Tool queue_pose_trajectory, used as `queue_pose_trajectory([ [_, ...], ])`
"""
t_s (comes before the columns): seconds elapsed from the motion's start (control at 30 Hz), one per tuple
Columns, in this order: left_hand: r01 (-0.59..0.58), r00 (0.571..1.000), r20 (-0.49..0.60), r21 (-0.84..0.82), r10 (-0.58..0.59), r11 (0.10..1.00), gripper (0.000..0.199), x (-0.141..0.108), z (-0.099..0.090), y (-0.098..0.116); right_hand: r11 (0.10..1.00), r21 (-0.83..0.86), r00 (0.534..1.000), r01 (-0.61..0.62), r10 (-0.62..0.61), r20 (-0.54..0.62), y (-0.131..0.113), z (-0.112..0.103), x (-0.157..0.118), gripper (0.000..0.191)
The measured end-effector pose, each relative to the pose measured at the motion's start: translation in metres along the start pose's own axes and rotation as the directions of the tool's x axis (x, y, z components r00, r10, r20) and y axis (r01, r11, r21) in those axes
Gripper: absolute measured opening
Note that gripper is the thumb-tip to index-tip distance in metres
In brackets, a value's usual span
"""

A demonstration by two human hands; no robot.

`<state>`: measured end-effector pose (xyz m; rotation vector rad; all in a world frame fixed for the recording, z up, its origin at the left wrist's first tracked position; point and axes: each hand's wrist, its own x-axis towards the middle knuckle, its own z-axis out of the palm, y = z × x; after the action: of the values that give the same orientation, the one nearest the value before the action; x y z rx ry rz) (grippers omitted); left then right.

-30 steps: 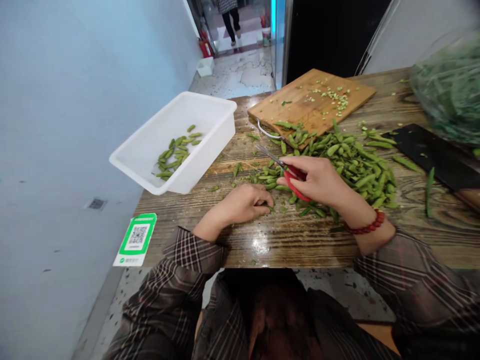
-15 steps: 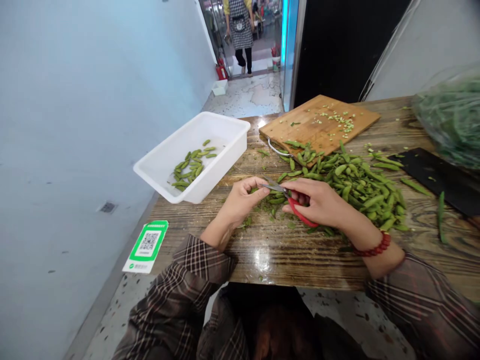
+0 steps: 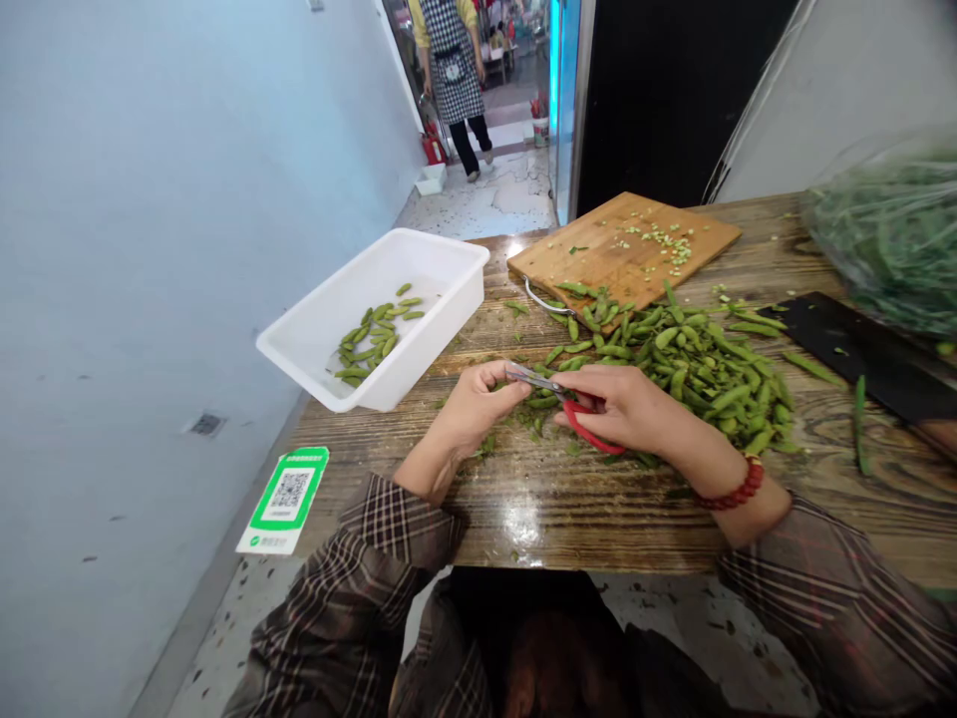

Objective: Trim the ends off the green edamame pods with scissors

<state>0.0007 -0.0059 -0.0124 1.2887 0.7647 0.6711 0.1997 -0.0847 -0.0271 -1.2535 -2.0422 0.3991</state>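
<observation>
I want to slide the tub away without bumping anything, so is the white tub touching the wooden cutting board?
Apart. The head view shows a strip of tabletop between the white tub and the nearest corner of the cutting board.

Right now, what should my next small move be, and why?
I would ease the scissors back slightly with the right hand before closing them. The blades appear to reach right up to the left hand's fingertips, and whatever that hand may be pinching is too small or hidden to make out, so a little clearance looks wise.
</observation>
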Motion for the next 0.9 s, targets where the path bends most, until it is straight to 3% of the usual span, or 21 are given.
queue_pose_trajectory([
  [0.17,0.066,0.997,-0.023,-0.106,-0.069,0.992,0.025,0.0004,0.0012,0.0037,0.999,0.012,0.997,-0.052,0.053,-0.051,0.0044,0.0023,0.0012,0.029],
  [0.3,0.037,0.995,-0.089,-0.163,-0.052,0.986,0.023,0.0022,-0.0003,0.0053,0.991,-0.014,0.984,-0.131,0.128,-0.121,0.0068,0.0030,0.0014,0.031],
  [0.57,-0.057,0.991,-0.129,-0.254,0.025,0.965,0.029,0.0050,-0.0024,0.0014,0.991,-0.037,0.988,-0.131,0.127,-0.089,0.0037,0.0035,0.0005,0.038],
  [0.9,-0.093,0.981,-0.188,-0.255,0.045,0.963,0.030,0.0048,0.0040,-0.0013,0.990,-0.057,0.991,-0.127,0.124,-0.057,0.0009,0.0056,0.0016,0.041],
])
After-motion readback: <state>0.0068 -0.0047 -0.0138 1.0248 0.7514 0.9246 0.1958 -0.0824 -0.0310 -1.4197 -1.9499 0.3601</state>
